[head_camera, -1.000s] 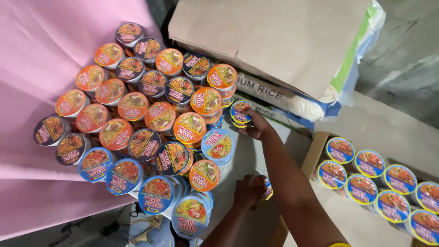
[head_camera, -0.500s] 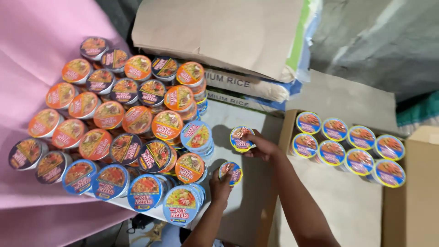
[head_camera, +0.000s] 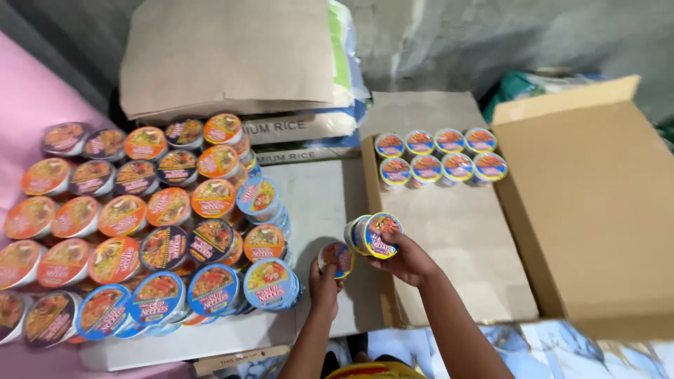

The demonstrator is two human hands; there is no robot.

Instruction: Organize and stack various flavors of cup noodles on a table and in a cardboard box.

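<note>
Right hand (head_camera: 411, 261) grips a blue noodle cup (head_camera: 375, 234) at the box's (head_camera: 456, 238) near-left edge; left hand (head_camera: 324, 279) clasps another cup (head_camera: 337, 257). Transfer underway; placement beside the far row (head_camera: 439, 156) seems due.

Location type: shop stockroom or storage area. Indicators: stacked instant noodle cups (head_camera: 161, 231), bulk rice sacks (head_camera: 295, 130), an open cardboard carton (head_camera: 590, 210), bare concrete wall (head_camera: 491, 35).

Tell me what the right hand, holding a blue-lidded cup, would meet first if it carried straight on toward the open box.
Probably the cardboard box's near left wall, then its bare floor; right hand with blue-lidded cup. Depth is unclear.
</note>
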